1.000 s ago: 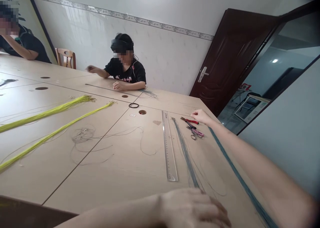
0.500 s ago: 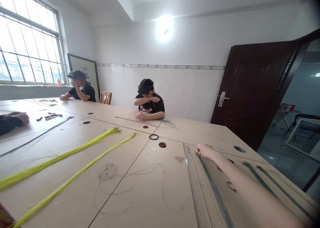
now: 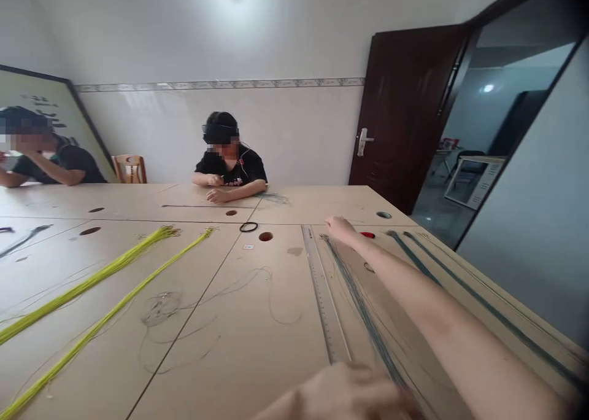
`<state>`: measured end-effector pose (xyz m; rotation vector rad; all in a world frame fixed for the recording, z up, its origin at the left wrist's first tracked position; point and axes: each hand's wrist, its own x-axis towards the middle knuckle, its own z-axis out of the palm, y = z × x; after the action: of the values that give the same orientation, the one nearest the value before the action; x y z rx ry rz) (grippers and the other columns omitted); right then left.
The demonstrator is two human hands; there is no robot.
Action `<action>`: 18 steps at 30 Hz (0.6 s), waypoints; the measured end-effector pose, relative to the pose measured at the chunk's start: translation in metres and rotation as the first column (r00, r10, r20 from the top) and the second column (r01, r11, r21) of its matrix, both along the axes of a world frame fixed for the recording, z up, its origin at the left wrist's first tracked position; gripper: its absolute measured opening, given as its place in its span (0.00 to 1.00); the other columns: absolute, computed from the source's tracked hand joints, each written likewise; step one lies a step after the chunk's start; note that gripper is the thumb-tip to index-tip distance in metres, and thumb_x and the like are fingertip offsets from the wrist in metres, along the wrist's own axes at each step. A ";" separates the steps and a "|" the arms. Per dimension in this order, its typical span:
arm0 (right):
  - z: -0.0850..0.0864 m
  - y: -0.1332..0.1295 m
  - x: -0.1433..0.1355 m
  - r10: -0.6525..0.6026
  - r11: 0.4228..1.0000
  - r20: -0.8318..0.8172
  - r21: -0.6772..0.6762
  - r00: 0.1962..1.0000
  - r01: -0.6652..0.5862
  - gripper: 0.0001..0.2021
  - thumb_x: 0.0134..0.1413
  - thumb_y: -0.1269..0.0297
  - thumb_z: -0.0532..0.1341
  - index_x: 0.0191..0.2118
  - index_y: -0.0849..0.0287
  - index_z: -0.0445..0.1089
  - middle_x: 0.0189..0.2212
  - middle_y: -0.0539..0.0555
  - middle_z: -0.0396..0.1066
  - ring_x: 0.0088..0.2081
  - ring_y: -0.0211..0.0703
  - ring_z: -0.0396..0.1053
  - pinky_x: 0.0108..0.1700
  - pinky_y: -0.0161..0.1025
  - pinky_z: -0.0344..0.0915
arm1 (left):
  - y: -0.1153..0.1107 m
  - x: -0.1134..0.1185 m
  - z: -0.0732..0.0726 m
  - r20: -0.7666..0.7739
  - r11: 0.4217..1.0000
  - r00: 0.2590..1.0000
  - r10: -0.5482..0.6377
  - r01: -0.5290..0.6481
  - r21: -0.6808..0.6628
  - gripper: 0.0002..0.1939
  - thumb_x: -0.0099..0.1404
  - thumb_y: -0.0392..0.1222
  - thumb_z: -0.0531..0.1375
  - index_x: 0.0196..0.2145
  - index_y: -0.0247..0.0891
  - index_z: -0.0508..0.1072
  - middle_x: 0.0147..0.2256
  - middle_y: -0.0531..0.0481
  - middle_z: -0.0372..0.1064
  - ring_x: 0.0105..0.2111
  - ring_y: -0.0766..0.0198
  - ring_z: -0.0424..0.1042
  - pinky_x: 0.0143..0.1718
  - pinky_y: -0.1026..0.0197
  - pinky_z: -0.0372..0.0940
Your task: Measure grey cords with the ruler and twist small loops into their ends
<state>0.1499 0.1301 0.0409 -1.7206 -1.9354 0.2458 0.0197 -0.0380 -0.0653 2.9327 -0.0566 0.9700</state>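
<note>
Pale tabletop (image 3: 248, 358), right hand (image 3: 341, 228) curled near blue threads (image 3: 360, 300), left hand (image 3: 343, 395) blurred, grasps unclear.

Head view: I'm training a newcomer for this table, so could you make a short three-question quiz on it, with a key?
1. True or false: in the picture, the ruler lies to the right of the black ring.
2. Of these, which is nearest the right hand in the picture? A) the door; B) the blue strands beside the ruler; C) the chair.
3. How many yellow bundles lie on the table?

Key: 1 true; 2 B; 3 two.
</note>
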 end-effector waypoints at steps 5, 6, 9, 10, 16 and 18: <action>-0.017 -0.027 0.037 0.029 0.989 0.089 -0.145 0.996 -0.016 0.14 0.61 0.57 0.55 0.42 0.64 0.68 0.39 0.54 0.69 0.39 0.41 0.68 0.44 0.44 0.66 | 0.021 -0.021 0.016 0.223 0.914 0.939 0.261 -0.166 -0.371 0.14 0.56 0.33 0.50 0.41 0.38 0.66 0.37 0.41 0.65 0.34 0.59 0.68 0.33 0.56 0.68; -0.023 -0.042 0.046 0.041 0.986 0.104 -0.166 0.994 -0.023 0.14 0.61 0.56 0.55 0.41 0.64 0.68 0.39 0.55 0.69 0.40 0.42 0.68 0.45 0.45 0.65 | 0.029 -0.024 0.021 0.176 0.890 0.931 0.320 -0.231 -0.394 0.15 0.57 0.32 0.49 0.42 0.38 0.66 0.39 0.40 0.64 0.39 0.57 0.67 0.38 0.54 0.67; -0.041 -0.101 0.071 0.074 0.975 0.128 -0.216 0.989 -0.045 0.20 0.59 0.52 0.55 0.47 0.64 0.67 0.46 0.60 0.68 0.49 0.49 0.65 0.52 0.51 0.60 | 0.057 -0.023 0.029 0.010 0.779 0.865 0.502 -0.448 -0.439 0.16 0.61 0.30 0.48 0.46 0.38 0.64 0.49 0.39 0.60 0.51 0.54 0.61 0.51 0.47 0.60; -0.047 -0.123 0.076 0.077 0.972 0.126 -0.231 0.989 -0.046 0.24 0.58 0.49 0.55 0.52 0.65 0.65 0.50 0.63 0.65 0.53 0.52 0.62 0.55 0.52 0.57 | 0.068 -0.019 0.030 -0.052 0.733 0.830 0.556 -0.519 -0.440 0.17 0.63 0.31 0.48 0.49 0.37 0.63 0.52 0.39 0.58 0.54 0.52 0.58 0.54 0.44 0.57; -0.069 -0.209 0.074 0.023 0.955 0.094 -0.295 0.995 0.006 0.36 0.55 0.47 0.55 0.62 0.67 0.54 0.61 0.67 0.52 0.61 0.62 0.49 0.58 0.55 0.54 | 0.138 0.036 0.032 -0.323 0.543 0.626 0.710 -0.778 -0.315 0.24 0.67 0.45 0.54 0.58 0.36 0.56 0.60 0.39 0.48 0.60 0.46 0.47 0.58 0.37 0.46; -0.071 -0.221 0.065 0.024 0.955 0.088 -0.298 0.996 0.003 0.39 0.54 0.47 0.57 0.63 0.69 0.51 0.63 0.67 0.46 0.63 0.62 0.43 0.62 0.56 0.48 | 0.153 0.057 0.033 -0.376 0.527 0.586 0.718 -0.810 -0.255 0.24 0.66 0.45 0.55 0.58 0.37 0.58 0.60 0.40 0.48 0.60 0.46 0.49 0.58 0.37 0.47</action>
<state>0.2148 -0.0912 -0.0304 -1.9416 -2.0577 0.4936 0.0763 0.1150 -0.0319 2.5728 1.4045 0.5389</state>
